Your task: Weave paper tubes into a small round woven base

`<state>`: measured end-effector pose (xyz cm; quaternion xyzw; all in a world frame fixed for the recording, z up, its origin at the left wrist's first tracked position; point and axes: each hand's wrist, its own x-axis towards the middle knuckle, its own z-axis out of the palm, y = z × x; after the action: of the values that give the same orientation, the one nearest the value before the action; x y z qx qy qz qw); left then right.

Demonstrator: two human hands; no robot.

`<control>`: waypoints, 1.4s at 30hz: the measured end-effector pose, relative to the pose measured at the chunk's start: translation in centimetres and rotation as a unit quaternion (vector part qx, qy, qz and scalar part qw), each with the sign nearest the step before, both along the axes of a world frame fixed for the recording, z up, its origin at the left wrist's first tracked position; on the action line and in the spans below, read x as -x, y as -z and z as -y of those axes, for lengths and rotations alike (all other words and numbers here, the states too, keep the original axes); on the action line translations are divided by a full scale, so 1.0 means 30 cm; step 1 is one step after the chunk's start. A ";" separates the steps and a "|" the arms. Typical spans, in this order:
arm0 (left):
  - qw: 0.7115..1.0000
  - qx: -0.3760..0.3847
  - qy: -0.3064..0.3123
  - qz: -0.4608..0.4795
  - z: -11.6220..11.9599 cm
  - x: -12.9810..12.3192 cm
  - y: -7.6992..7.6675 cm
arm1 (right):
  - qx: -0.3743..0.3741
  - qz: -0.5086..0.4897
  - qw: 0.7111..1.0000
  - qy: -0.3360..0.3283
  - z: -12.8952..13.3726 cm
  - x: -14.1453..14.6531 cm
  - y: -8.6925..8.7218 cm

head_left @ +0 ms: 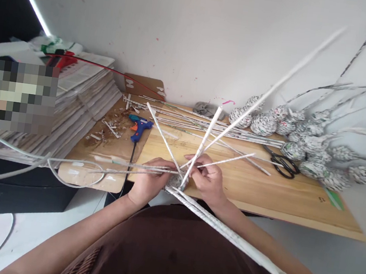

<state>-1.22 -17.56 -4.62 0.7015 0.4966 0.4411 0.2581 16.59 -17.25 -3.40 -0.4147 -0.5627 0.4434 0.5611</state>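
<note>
The left hand [152,179] is closed around the left side of a small woven paper piece [174,181], at the middle of the desk's [263,190] near edge. The right hand [209,180] has thumb and fingers together on the paper sticks [203,143] rising from it; which stick they pinch cannot be told. One long white stick [262,99] slants up over the far edge towards the wall; a pair [261,256] runs out past the near edge, across the person's front and right forearm. Others point left, over the left hand.

Bare wood stretches from the right wrist to the right edge, where a green strip [335,199] lies. Beyond, black-handled scissors [283,163] lie before a cluster of woven balls [316,150] in the far right corner. A bundle of thin sticks [256,140] and a grey cloth [208,110] lie along the far edge. Left of the hands, a blue glue gun [141,125] and scraps lie on brown board, beside a tall paper stack [91,91].

Fingers cover much of the woven piece; a pixelated block hides part of the stack, and some ball stems are cut off at the right.
</note>
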 end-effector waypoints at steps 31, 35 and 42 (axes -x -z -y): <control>0.992 0.075 -0.073 0.073 0.024 -0.028 0.014 | 0.195 0.044 0.980 -0.012 0.012 -0.039 0.001; 0.993 0.034 -0.086 0.071 0.026 -0.025 0.009 | 0.218 -0.015 0.975 -0.044 0.019 -0.022 -0.003; 0.997 -0.041 -0.041 0.042 0.029 -0.007 -0.006 | 0.269 -0.079 0.960 -0.025 0.033 0.011 -0.021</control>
<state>-1.00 -18.44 -4.43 0.6716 0.4951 0.5004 0.2312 16.26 -18.24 -2.77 -0.4997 -0.3867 0.6238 0.4601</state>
